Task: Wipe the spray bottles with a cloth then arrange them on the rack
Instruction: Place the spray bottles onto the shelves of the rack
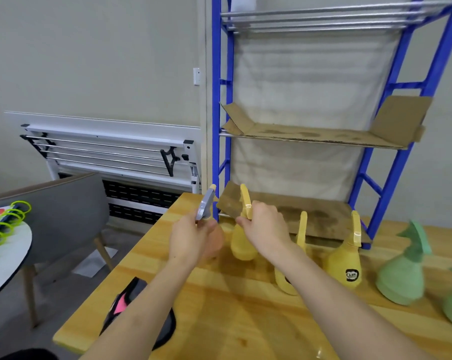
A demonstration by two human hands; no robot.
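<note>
Wooden and pale, the surface (pixel 232 307) carries a row of spray bottles in front of a blue rack (pixel 391 105). An orange bottle (pixel 214 242) with a grey trigger head is gripped at the neck by the left hand (pixel 191 237), fingers curled round it, at the surface's far left corner. Just beside it, a yellow bottle (pixel 241 245) is held at the neck by the right hand (pixel 264 227), whose fingers are wrapped round the base of its trigger head. Whether either bottle is lifted or resting on the wood cannot be told. Two more yellow bottles (pixel 345 266) are seen to the right, one partly hidden by the right forearm, and two green bottles (pixel 401 276) stand farther right. A dark cloth (pixel 139 315) with a pink patch lies at the near left edge, under the left forearm. The rack's middle shelf is lined with cardboard (pixel 318 135). A grey chair (pixel 71 203) is seen at the left.
</note>
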